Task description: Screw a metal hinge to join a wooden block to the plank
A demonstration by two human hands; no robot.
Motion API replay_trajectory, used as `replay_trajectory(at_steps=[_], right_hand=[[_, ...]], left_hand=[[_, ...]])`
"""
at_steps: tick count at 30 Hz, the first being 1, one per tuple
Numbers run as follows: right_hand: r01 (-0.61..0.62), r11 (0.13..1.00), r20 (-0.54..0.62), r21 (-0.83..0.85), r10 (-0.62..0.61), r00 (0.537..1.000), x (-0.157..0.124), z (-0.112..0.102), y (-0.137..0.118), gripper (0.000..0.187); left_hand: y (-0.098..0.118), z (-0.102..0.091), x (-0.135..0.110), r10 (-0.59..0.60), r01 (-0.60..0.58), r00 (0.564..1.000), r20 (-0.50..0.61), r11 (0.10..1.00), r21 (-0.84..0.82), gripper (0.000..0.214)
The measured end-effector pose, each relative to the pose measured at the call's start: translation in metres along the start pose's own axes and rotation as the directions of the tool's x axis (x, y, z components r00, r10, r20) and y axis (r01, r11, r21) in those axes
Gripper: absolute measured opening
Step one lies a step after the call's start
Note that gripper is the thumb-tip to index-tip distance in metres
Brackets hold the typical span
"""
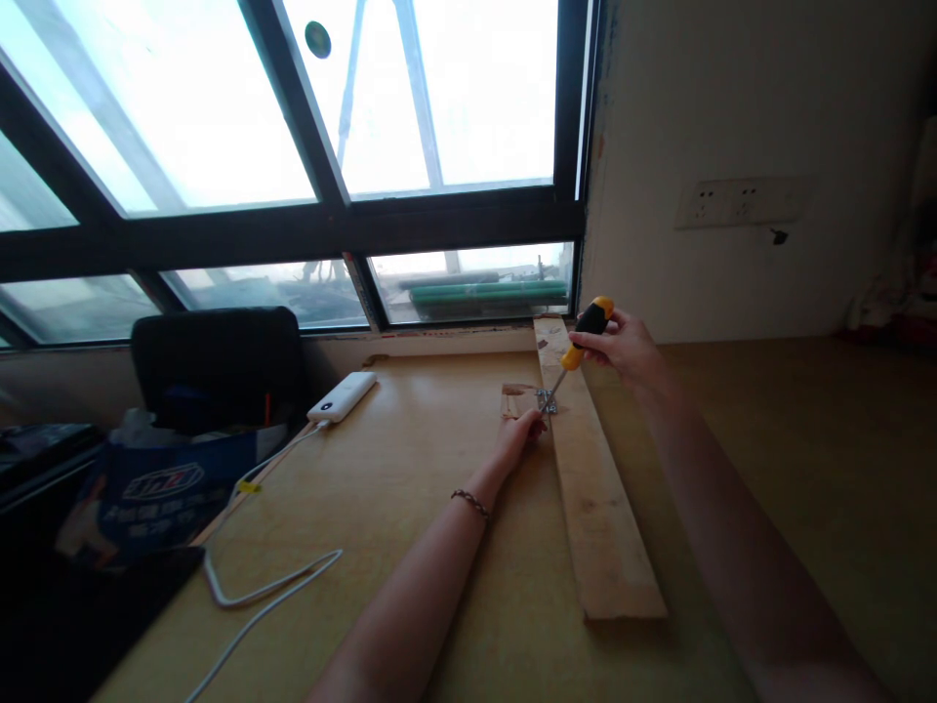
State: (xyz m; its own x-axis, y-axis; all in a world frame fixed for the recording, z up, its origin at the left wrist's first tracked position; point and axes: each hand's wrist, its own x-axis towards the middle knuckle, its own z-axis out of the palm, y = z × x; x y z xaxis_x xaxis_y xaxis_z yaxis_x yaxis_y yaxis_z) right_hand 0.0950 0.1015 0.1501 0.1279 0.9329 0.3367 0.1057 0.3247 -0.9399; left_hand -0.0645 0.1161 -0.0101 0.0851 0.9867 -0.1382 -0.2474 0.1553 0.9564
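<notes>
A screwdriver (pixel 590 329) with a yellow and black handle is gripped in my right hand (pixel 622 344), its shaft slanting down to the left. The tip reaches a small metal hinge (pixel 547 401). That hinge lies across a long wooden board (pixel 600 488) and a small wooden block (pixel 516 398) on the board's left. My left hand (pixel 523 430) is at the hinge's near edge, by the screwdriver tip, with fingers pinched together. Whatever is between those fingers is too small and too hidden to make out.
The wooden table (pixel 410 488) carries a white power strip (pixel 343 396) at its left edge, with a white cable (pixel 270 591) looping forward. Beyond that edge stand a black chair (pixel 220 356) and a blue bag (pixel 168 488). A window and a wall with sockets (pixel 724 203) border the table.
</notes>
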Motion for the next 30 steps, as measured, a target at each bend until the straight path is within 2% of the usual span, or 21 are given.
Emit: replay_trajectory(at_steps=[7,12,15,18,21,24,26,30], right_hand=[[-0.003,1.000,0.004,0.000,0.003,1.000,-0.002,0.000,-0.004,0.045],[0.066,0.993,-0.049,-0.100,-0.071,0.996,-0.002,0.000,-0.002,0.054],[0.101,0.990,-0.086,-0.097,-0.109,0.990,0.001,0.001,0.000,0.060],[0.121,0.991,-0.037,-0.063,-0.124,0.992,0.002,0.001,0.000,0.055],[0.170,0.973,-0.032,-0.158,-0.177,0.984,0.003,0.002,0.002,0.047],[0.202,0.942,-0.076,-0.267,-0.229,0.970,0.006,0.001,0.006,0.050],[0.207,0.950,-0.078,-0.233,-0.230,0.970,0.007,0.000,0.008,0.054],[0.209,0.977,0.012,0.040,-0.209,0.978,0.006,0.002,0.006,0.056]], left_hand=[[-0.002,-0.001,0.001,0.000,-0.001,0.999,0.040,1.000,0.019,0.019],[-0.004,-0.003,0.005,0.018,-0.018,1.000,0.021,1.000,0.013,0.020],[-0.005,-0.003,0.005,0.039,-0.040,0.999,0.021,0.999,0.026,0.021],[-0.005,-0.003,0.005,0.046,-0.047,0.998,0.038,0.999,0.025,0.020],[-0.006,-0.003,0.004,0.034,-0.034,0.998,0.052,0.999,0.001,0.019],[-0.006,-0.003,0.004,0.013,-0.012,0.998,0.069,1.000,-0.014,0.019],[-0.005,-0.003,0.003,0.000,0.002,0.997,0.079,1.000,-0.025,0.018],[-0.003,-0.003,0.001,-0.025,0.029,0.996,0.082,0.998,-0.047,0.016]])
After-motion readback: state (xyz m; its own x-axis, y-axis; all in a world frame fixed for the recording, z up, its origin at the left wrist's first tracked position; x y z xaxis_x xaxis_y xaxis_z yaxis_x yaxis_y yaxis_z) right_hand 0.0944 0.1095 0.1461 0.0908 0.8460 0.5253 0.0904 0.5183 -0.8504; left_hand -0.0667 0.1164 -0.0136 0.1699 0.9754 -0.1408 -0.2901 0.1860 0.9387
